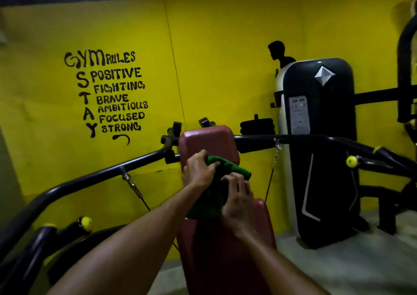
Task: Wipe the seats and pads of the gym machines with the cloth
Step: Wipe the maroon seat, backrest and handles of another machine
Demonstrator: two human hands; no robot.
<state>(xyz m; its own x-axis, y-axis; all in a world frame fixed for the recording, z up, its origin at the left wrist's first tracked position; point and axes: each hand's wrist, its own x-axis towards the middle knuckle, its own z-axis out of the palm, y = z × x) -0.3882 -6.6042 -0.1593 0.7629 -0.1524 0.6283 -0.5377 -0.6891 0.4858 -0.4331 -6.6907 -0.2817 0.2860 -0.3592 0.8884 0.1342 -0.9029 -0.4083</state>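
Note:
A dark red back pad (pixel 208 140) stands upright in the middle of the head view, with a second red pad (pixel 221 254) below it. A green cloth (pixel 228 167) is bunched in front of the upper pad's lower edge and hangs down between my hands. My left hand (pixel 198 170) grips the cloth's top left part. My right hand (pixel 238 198) holds the cloth's right side, fingers curled over it. Whether the cloth touches the pad I cannot tell.
Black machine arms (pixel 90 177) curve out left and right of the pad, with yellow knobs (pixel 351 161) and thin cables (pixel 135 191). A tall black weight-stack cover (pixel 320 150) stands at the right. A yellow wall (pixel 225 57) with painted words is close behind.

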